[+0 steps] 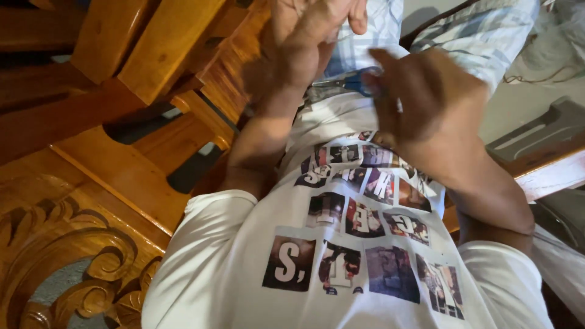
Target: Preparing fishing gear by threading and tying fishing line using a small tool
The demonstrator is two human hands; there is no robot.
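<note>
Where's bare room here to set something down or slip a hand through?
Free: the pale grey surface at upper right, bordered by the plaid cloth and the grey moulded tray. A dark gap opens between the carved orange-brown wooden furniture and the left forearm. Crowded: both hands, left hand and right hand, bunch over the lap; what they hold is blurred.

White T-shirt [341,262] with dark photo squares; pale blue plaid cloth [481,30]; honey-brown carved wood [79,244]; possibly blue tool [353,79].

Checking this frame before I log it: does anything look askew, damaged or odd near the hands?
Nothing looks damaged or spilled. The left hand and right hand are raised close over plaid cloth, with a blue-handled tool between them, too blurred to identify. The carved wooden furniture looks intact.
</note>
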